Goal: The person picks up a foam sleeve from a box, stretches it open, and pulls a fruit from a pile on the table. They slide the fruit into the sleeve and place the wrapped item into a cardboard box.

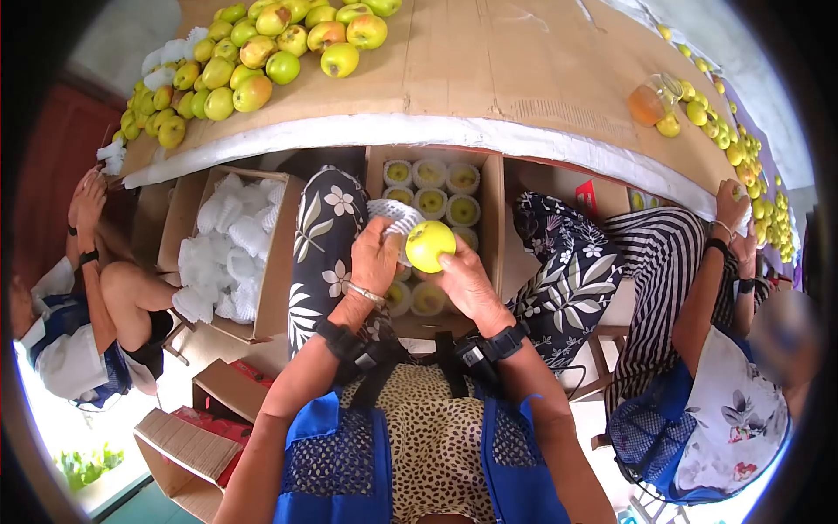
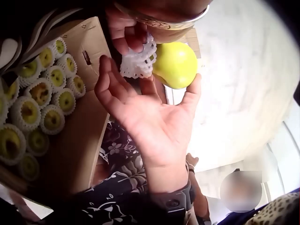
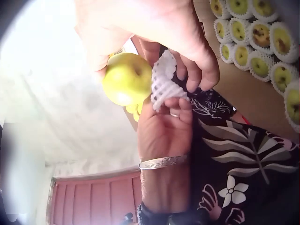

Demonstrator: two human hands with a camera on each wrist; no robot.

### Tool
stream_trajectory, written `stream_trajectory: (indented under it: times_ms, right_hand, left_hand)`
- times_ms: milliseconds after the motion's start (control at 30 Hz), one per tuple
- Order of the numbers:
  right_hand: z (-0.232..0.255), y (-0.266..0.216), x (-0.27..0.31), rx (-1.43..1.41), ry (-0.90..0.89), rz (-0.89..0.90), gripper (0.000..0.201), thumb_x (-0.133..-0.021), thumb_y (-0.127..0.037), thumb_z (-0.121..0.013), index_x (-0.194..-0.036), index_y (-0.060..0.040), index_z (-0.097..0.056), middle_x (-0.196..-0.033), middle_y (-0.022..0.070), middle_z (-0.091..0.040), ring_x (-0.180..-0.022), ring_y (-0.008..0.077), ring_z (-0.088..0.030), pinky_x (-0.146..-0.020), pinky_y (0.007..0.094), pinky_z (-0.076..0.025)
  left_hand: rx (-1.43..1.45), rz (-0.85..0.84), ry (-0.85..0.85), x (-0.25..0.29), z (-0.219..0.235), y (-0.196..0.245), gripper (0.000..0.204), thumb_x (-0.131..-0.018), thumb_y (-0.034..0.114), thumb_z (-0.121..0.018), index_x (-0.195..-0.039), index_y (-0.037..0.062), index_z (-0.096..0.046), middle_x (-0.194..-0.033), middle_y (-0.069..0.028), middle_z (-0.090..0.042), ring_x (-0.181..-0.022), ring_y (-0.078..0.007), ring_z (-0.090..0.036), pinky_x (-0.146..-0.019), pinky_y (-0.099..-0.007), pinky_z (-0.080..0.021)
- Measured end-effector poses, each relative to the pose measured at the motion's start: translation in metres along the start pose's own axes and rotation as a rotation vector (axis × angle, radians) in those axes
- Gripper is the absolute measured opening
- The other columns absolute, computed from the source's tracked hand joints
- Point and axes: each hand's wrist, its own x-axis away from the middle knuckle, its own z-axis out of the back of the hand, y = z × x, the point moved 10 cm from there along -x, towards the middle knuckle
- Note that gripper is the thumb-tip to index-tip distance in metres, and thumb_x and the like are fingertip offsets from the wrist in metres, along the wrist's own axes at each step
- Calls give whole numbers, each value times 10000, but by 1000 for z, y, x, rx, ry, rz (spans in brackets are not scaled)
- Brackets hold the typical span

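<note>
A yellow-green apple [image 1: 430, 246] is pinched between the thumb and fingers of my right hand [image 1: 471, 284], above an open cardboard box. Close beside it, my left hand [image 1: 374, 266], with a metal bangle at the wrist, holds a white foam net sleeve [image 3: 165, 82]. In the left wrist view the sleeve's open end lies next to the apple [image 2: 177, 65], and the right palm [image 2: 157, 126] faces up. Below the hands, the cardboard box [image 1: 494, 201] holds rows of apples [image 1: 430, 203], each in its own foam net.
Left of my knees stands a box of loose foam nets [image 1: 236, 236]. Ahead, a cardboard-covered table [image 1: 471, 70] bears a heap of apples [image 1: 253, 52] at left and a jar [image 1: 650, 103] at right. People sit on either side; smaller cartons [image 1: 188, 454] stand behind left.
</note>
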Motion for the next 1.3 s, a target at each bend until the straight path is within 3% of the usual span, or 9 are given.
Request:
stream_trajectory:
  times_ms: [133, 167, 333, 467, 633, 833, 900, 1033, 1300]
  right_hand:
    - [-2, 2, 2, 106, -66, 66, 479, -803, -78, -580, -1255, -19, -432, -1145, 53, -541, -1047, 148, -519, -910, 302, -420]
    - [-4, 5, 3, 87, -84, 45, 484, -799, -65, -577, -1257, -12, -431, -1144, 55, -543, -1047, 149, -519, -913, 300, -419]
    - [10, 7, -4, -128, 36, 1, 448, -806, -81, -576, -1229, -1, -451, -1117, 66, -554, -1027, 140, -529, -890, 301, -437]
    - [25, -13, -3, 146, 135, 137, 532, -759, -23, -629, -1242, -6, -407, -1137, 88, -521, -1028, 155, -521, -891, 304, -441]
    - [16, -36, 3, 368, 190, 366, 813, -664, 117, -662, -1336, -49, -236, -1201, 94, -454, -1074, 156, -484, -909, 302, -432]
    - [35, -13, -5, 389, 268, 137, 674, -643, -59, -751, -1221, -47, -403, -1100, 110, -522, -1021, 167, -519, -851, 281, -445]
    - [37, -27, -1, 680, 371, 259, 641, -615, -112, -771, -1158, -35, -441, -1051, 117, -550, -982, 187, -543, -829, 294, -449]
    - [14, -48, 11, 1165, 409, 387, 649, -568, -173, -791, -1103, -26, -455, -998, 135, -574, -921, 226, -576, -806, 326, -454]
    - [23, -47, 8, 946, 424, 358, 664, -563, -209, -796, -1106, -30, -458, -998, 141, -568, -924, 238, -575, -804, 334, -457]
  left_hand:
    - [134, -93, -95, -13, -15, -16, 175, -837, 148, -516, -776, -9, -566, -569, -45, -521, -504, -67, -466, -475, -249, -391]
    - [314, -44, -104, -15, -19, -27, 203, -840, 151, -531, -726, -16, -549, -559, -55, -490, -520, -78, -435, -480, -271, -380]
    - [10, -246, -97, -15, -19, -25, 195, -856, 149, -532, -757, -17, -514, -570, -92, -467, -535, -123, -432, -513, -305, -384]
    - [-34, -170, -141, -4, -24, -7, 182, -857, 156, -534, -771, -2, -510, -600, -138, -498, -544, -225, -510, -526, -331, -413]
    - [-325, -448, -32, 6, -15, 31, 174, -831, 153, -560, -756, 5, -506, -695, -171, -531, -658, -361, -526, -573, -378, -428]
    - [-459, -755, -52, 27, -24, 64, 123, -764, 109, -602, -746, 19, -520, -729, -152, -524, -716, -358, -518, -627, -421, -423]
    - [-502, -872, -115, 37, -30, 76, 103, -743, 97, -610, -743, 27, -535, -709, -132, -520, -697, -335, -517, -637, -409, -424]
    - [-516, -844, -20, 36, -24, 72, 127, -757, 111, -610, -816, 21, -543, -742, -120, -511, -674, -297, -513, -631, -379, -429]
    - [198, -213, -116, 8, -18, 15, 279, -802, 130, -609, -1046, 39, -510, -840, -63, -552, -632, -94, -531, -553, -257, -442]
